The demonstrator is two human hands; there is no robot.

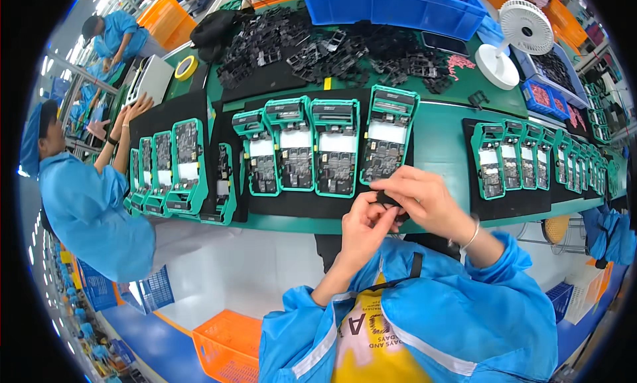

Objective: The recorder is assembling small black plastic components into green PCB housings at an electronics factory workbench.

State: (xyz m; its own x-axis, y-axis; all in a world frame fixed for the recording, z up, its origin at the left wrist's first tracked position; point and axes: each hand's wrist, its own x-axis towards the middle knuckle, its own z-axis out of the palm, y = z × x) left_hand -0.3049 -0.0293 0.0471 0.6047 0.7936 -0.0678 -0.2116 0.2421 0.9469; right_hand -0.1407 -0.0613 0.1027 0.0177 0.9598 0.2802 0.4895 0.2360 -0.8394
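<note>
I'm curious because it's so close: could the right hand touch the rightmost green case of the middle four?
Probably yes: the right hand is near the lower end of the green case, with nothing seen between. It's holding a small black piece, though.

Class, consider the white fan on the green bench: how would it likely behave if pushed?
Pushed high, the white fan may tip, as its broad head stands above its base. Pushed low, it would probably slide, since the round base looks flat. Its finely ribbed grille seems fairly fragile.
</note>
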